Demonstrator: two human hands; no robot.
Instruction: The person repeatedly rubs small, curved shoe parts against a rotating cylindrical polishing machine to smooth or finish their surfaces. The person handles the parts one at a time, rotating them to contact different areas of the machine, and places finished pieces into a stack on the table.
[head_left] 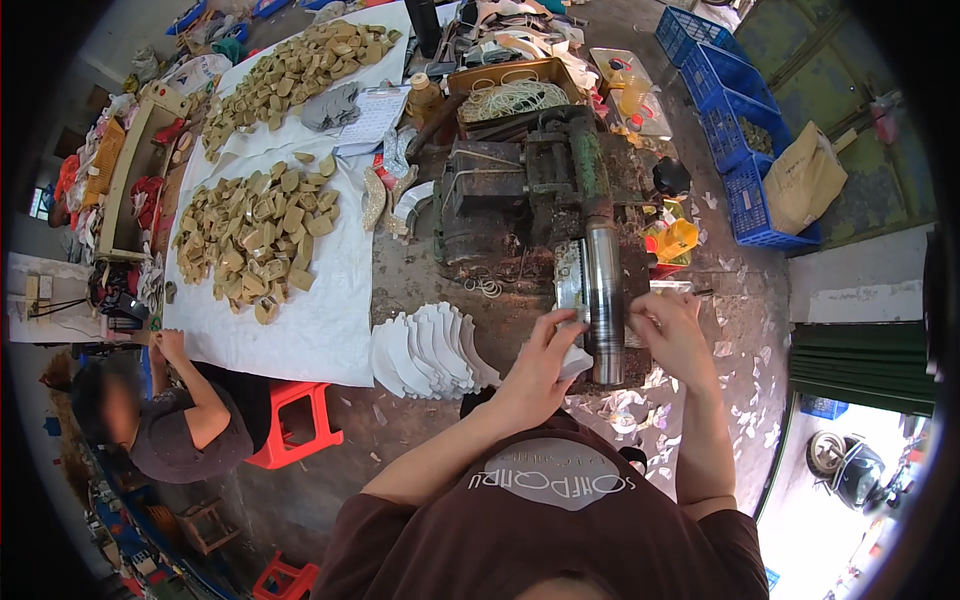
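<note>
My left hand (538, 368) is closed on a small white piece (575, 362), just left of the lower end of a shiny steel cylinder (604, 300). The cylinder sticks out toward me from an old, greasy machine (490, 190) with a green arm. Right of the cylinder is my right hand (672, 335), its fingers curled in a pinch; whatever they hold is too small to make out. To the left of my left hand, a fanned stack of curved white pieces (425, 350) lies at the bench edge.
Piles of tan blocks (260, 235) cover a white-sheeted table (340, 345) at left. A seated person (190, 425) works there beside a red stool (295, 425). Blue crates (745, 180) stand at far right. A yellow container (678, 240) sits right of the machine; scraps litter the floor.
</note>
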